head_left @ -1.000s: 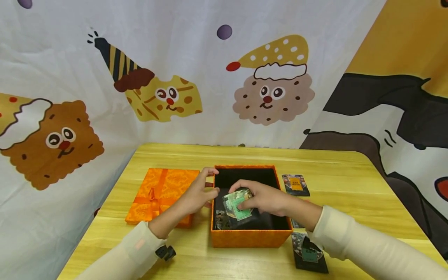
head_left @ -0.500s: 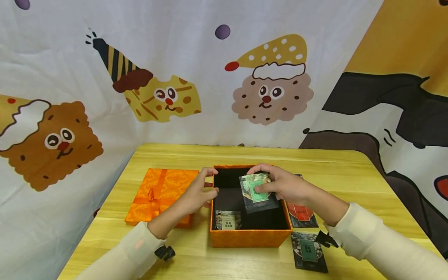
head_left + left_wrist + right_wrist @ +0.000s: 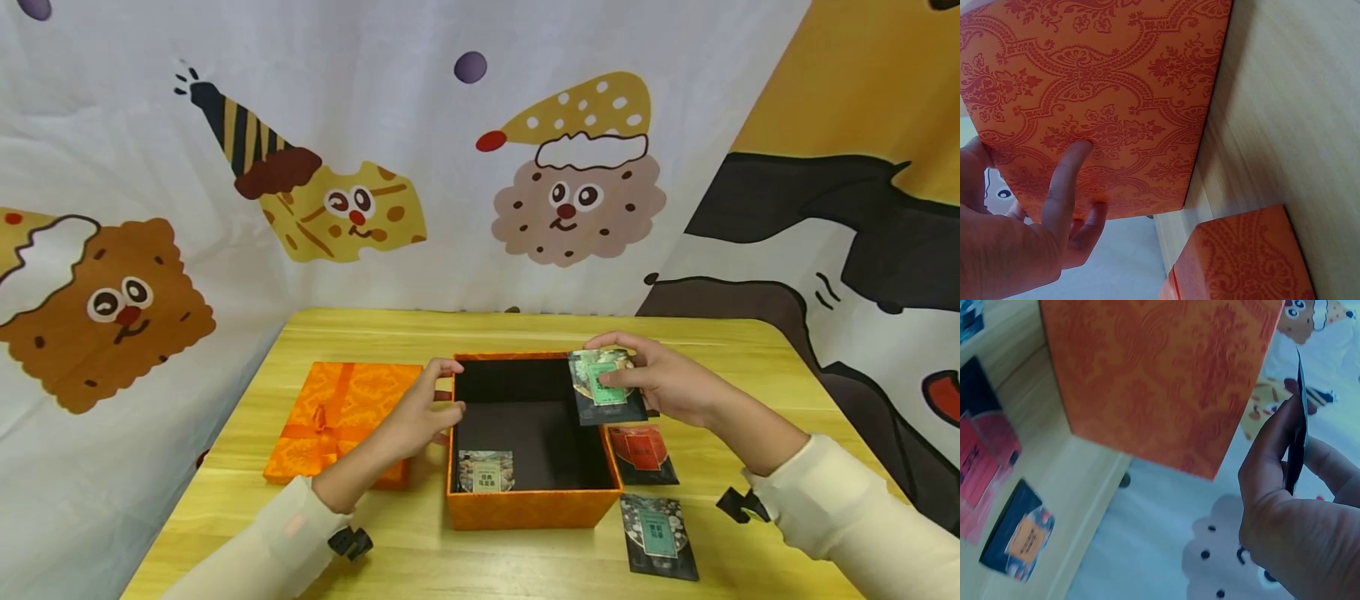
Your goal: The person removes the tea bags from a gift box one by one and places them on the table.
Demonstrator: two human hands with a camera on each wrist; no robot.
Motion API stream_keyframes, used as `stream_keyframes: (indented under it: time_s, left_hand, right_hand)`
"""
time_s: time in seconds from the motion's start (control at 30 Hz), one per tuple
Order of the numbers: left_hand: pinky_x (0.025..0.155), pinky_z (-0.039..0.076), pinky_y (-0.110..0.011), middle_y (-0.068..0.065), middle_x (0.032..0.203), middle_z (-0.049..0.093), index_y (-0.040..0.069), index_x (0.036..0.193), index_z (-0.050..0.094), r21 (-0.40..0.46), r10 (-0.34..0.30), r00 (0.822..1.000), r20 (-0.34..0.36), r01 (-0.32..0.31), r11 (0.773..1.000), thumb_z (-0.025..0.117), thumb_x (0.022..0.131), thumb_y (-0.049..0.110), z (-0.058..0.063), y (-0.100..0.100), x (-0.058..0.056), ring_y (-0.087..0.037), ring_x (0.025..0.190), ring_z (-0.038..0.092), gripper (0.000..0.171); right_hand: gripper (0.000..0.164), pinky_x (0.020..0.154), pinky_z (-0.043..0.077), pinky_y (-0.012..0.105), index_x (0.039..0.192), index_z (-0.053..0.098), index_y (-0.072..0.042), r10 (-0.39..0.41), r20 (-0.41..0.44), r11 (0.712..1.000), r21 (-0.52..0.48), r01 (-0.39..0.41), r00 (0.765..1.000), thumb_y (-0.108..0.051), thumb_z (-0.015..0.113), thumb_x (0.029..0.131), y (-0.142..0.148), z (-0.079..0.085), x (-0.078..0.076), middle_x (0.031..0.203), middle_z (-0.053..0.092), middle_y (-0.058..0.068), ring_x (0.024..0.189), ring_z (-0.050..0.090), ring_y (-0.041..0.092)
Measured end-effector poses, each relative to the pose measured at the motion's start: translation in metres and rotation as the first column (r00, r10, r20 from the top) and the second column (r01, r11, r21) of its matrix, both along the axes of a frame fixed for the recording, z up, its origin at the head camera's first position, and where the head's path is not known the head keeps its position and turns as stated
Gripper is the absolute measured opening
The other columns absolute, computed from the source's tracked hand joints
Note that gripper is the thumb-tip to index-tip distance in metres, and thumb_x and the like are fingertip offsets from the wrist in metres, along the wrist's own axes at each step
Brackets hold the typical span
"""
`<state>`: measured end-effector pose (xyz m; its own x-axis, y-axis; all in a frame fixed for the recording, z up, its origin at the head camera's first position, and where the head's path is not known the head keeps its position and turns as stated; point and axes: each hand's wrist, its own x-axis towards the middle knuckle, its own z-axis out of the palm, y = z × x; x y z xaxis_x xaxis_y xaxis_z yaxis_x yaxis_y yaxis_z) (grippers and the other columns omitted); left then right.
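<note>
My right hand has the flat rectangular black packet with a green label clamped between thumb and fingers, above the right rim of the orange patterned open-topped box; my left hand, fingers apart, touches its left wall. Risks: low carry could snag the packet on the rim, loose pinch could drop it, uneven left push could skid the box

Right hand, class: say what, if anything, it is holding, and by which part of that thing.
The right hand pinches a green-labelled packet by its right side, as seen in the head view.
</note>
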<state>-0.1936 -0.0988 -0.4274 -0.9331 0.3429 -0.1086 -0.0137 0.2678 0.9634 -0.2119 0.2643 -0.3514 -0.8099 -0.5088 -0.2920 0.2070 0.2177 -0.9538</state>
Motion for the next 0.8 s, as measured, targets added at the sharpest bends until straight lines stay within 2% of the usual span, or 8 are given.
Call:
stream_keyframes:
  time_s: [0.07,0.1,0.2,0.33,0.5,0.67,0.8]
  left_hand:
    - [0.062,0.061,-0.041,-0.014,0.161,0.03,0.016,0.144,0.041,0.0,-0.001,1.0,0.001,0.001,1.0,0.067,0.098,0.01,0.0,0.0,0.0,-0.043,0.131,0.052,0.054]
    - [0.062,0.061,-0.041,-0.014,0.161,0.03,0.016,0.145,0.04,0.0,-0.001,1.0,0.002,0.001,1.0,0.067,0.098,0.01,0.0,0.0,0.0,-0.043,0.131,0.052,0.054]
    - [0.062,0.061,-0.04,-0.014,0.16,0.03,0.014,0.146,0.04,0.003,-0.002,1.0,0.003,0.002,1.0,0.066,0.098,0.009,0.001,0.001,0.0,-0.043,0.13,0.052,0.055]
    - [0.062,0.061,-0.04,-0.014,0.161,0.029,0.012,0.146,0.039,0.002,-0.005,1.0,0.001,0.005,1.0,0.066,0.098,0.008,0.001,0.001,0.0,-0.044,0.13,0.052,0.055]
    - [0.062,0.061,-0.04,-0.014,0.161,0.029,0.013,0.146,0.039,0.002,-0.008,1.0,-0.003,0.008,1.0,0.066,0.098,0.01,0.001,0.001,0.0,-0.044,0.132,0.051,0.055]
    - [0.064,0.062,-0.046,-0.014,0.161,0.029,0.013,0.146,0.039,0.001,-0.005,1.0,0.002,0.005,1.0,0.066,0.099,0.01,0.001,0.0,0.0,-0.044,0.131,0.052,0.055]
    - [0.065,0.062,-0.048,-0.014,0.161,0.03,0.013,0.146,0.039,0.002,-0.003,1.0,0.004,0.003,1.0,0.066,0.099,0.01,0.002,0.001,0.001,-0.043,0.13,0.052,0.055]
  right_hand:
    - [0.043,0.08,0.062,0.034,0.142,0.05,-0.017,-0.006,0.006,1.0,-0.028,0.006,1.0,-0.009,0.063,0.102,0.009,0.001,-0.001,0.118,0.061,0.015,0.089,0.071,0.02]
    - [0.043,0.085,0.062,0.039,0.143,0.048,-0.017,-0.005,0.017,0.999,-0.053,0.005,1.0,-0.007,0.062,0.103,0.013,0.001,-0.002,0.12,0.061,0.014,0.096,0.072,0.024]
    - [0.041,0.086,0.061,0.042,0.143,0.048,-0.017,-0.017,0.018,0.997,-0.069,0.018,1.0,-0.006,0.058,0.104,0.025,0.001,-0.005,0.121,0.061,0.014,0.099,0.072,0.025]
    - [0.04,0.086,0.062,0.041,0.142,0.047,-0.018,-0.057,0.023,0.997,-0.05,0.058,0.998,-0.007,0.057,0.105,0.04,-0.002,-0.009,0.122,0.061,0.012,0.101,0.072,0.025]
    - [0.043,0.085,0.061,0.037,0.147,0.041,-0.014,-0.1,0.02,0.995,-0.018,0.101,0.995,-0.008,0.055,0.106,0.058,-0.008,-0.015,0.121,0.062,0.01,0.101,0.072,0.022]
    - [0.038,0.082,0.061,0.033,0.143,0.046,-0.021,-0.143,0.028,0.989,0.025,0.143,0.989,-0.011,0.055,0.107,0.076,-0.018,-0.021,0.12,0.06,0.01,0.096,0.07,0.019]
    - [0.039,0.066,0.056,0.024,0.144,0.048,-0.022,-0.181,0.031,0.981,0.071,0.178,0.983,-0.014,0.057,0.107,0.089,-0.026,-0.025,0.118,0.059,0.009,0.085,0.066,0.013]
